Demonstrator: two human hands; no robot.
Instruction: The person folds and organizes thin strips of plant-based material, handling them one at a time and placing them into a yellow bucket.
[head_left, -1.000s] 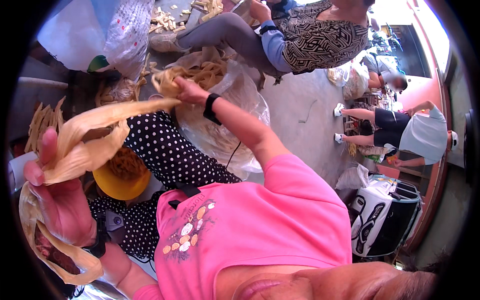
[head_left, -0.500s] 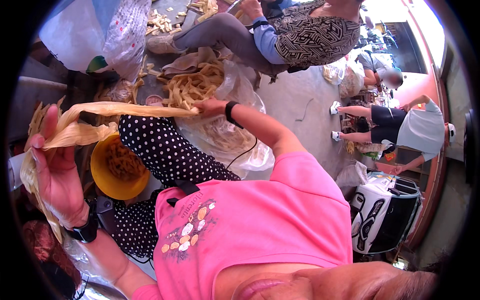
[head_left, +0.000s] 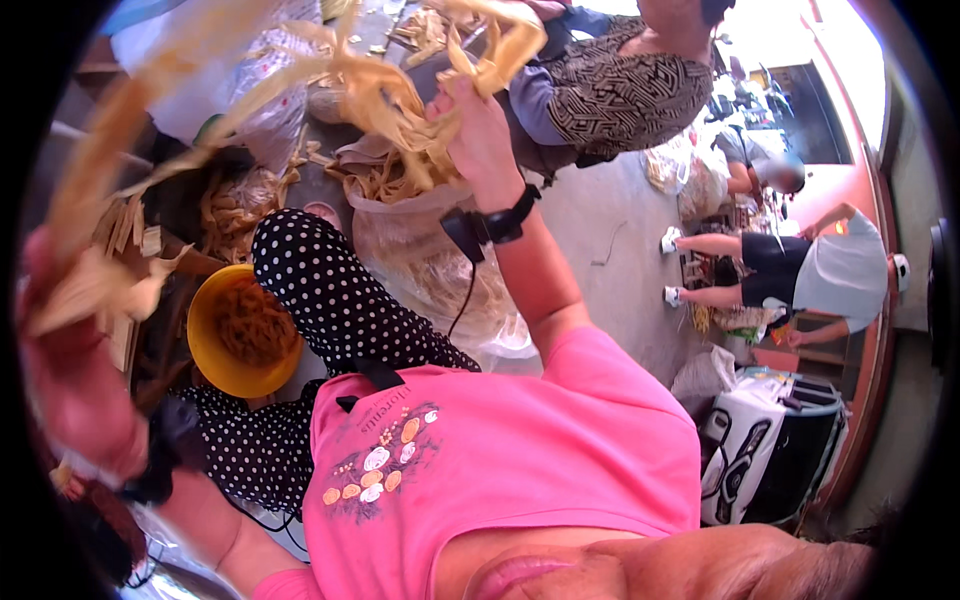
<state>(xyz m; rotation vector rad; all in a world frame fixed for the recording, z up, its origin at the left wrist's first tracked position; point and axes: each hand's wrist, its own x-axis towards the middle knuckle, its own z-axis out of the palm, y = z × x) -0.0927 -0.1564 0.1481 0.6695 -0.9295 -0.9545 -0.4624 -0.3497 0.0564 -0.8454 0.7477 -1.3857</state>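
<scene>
My right hand (head_left: pixel 472 125) is raised at the upper middle, its fingers closed on a bunch of long, pale yellow dried plant strips (head_left: pixel 385 100). The strips arch over the hand, and some trail off to the left. At the left edge my left hand (head_left: pixel 80 390) is smeared by motion. A broad dried strip (head_left: pixel 95 170), also blurred, runs up from its fingers, and a torn end hangs beside them. Under my right hand stands a clear plastic bag (head_left: pixel 415 225) holding more of the strips. Between my hands and my knee is a yellow bowl (head_left: pixel 205 355) with brownish-orange pieces inside.
A person in a patterned top (head_left: pixel 625 90) sits close by at the top. Behind my left hand stand large printed plastic sacks (head_left: pixel 270 110). Further right are another person in shorts (head_left: pixel 840 265) and a white and black cart-like thing (head_left: pixel 745 440). A thin cord (head_left: pixel 460 315) hangs from my right wrist.
My right hand has risen from the bag, lifting a bunch of strips. My left hand has shifted a little down and left. The strip that stretched between the hands now sweeps upward.
</scene>
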